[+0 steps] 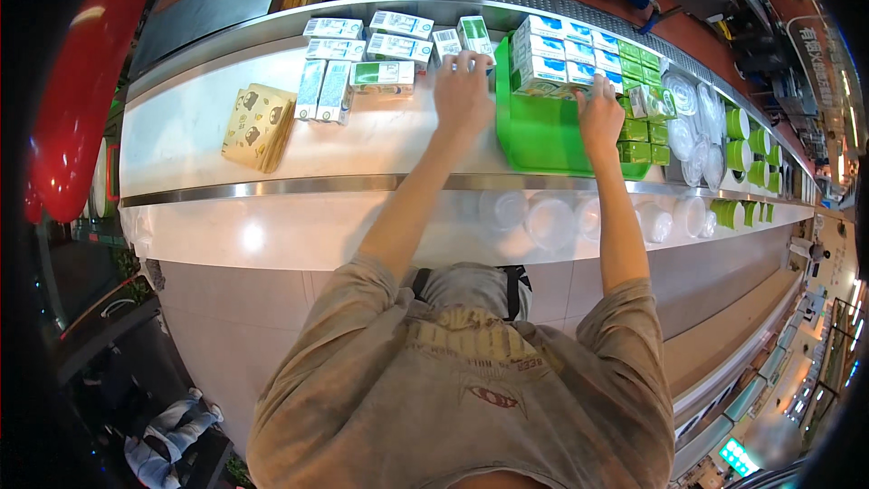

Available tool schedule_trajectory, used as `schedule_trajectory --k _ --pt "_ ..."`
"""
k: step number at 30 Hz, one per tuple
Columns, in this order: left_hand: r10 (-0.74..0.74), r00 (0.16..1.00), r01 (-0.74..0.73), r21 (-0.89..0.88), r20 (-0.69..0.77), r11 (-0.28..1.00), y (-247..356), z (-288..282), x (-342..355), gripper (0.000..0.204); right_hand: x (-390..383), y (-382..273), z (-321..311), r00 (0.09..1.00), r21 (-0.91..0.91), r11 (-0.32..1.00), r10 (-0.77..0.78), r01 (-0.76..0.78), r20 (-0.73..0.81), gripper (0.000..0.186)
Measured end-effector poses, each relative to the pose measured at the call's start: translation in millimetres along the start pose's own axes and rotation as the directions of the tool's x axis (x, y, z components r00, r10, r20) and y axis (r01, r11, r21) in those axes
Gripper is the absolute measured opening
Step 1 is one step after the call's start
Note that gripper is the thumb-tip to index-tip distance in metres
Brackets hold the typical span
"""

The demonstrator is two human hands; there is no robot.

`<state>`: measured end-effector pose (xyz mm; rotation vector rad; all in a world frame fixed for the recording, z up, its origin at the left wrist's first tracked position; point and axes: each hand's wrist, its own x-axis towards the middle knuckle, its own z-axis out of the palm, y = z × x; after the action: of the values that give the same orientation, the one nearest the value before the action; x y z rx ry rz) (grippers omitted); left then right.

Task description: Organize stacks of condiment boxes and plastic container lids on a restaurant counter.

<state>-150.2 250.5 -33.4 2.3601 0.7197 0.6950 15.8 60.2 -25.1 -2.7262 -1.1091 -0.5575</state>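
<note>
My left hand (463,95) reaches to the far side of the counter. Its bent fingers close at the near end of a white-and-green drink carton (474,33), and the grip is partly hidden. Close beside it lies another white carton (446,43). My right hand (599,122) rests its fingertips, spread apart, at the near edge of blue-and-white cartons (547,70) stacked in rows on a green tray (543,140). Small green boxes (634,130) fill the tray's right side, and a green-and-white carton (654,101) lies over some of them.
More cartons (391,73) lie left of my left hand, near a stack of tan printed paper bags (258,127). Right of the tray are clear plastic lids (685,131) and green cups (740,154). A metal edge (317,186) runs along the counter's near side.
</note>
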Motion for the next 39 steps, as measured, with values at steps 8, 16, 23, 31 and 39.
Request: schedule_trajectory --k 8,16,23,31,39 --pt "0.369 0.907 -0.412 0.25 0.202 0.876 -56 -25 14 0.042 21 -11 -19 0.978 -0.037 0.991 0.129 -0.125 0.163 0.033" --pt "0.587 0.768 -0.64 0.328 0.254 0.695 -51 -52 -14 0.035 17 -12 -19 0.992 -0.29 0.949 -0.123 0.122 0.014 0.044" --pt "-0.231 0.925 0.318 -0.28 0.303 0.906 -65 -120 -115 0.043 7 -148 -27 0.962 0.653 0.752 -0.107 -0.087 0.252 0.052" --pt "-0.479 0.871 0.464 -0.504 0.11 0.728 -101 -135 -154 0.043 35 -194 30 0.956 0.152 0.961 0.195 -0.231 0.218 0.056" --pt "-0.605 0.794 0.517 -0.595 0.064 0.616 -104 -147 -154 0.041 35 -183 15 0.987 0.2 0.975 0.064 -0.093 0.149 0.054"
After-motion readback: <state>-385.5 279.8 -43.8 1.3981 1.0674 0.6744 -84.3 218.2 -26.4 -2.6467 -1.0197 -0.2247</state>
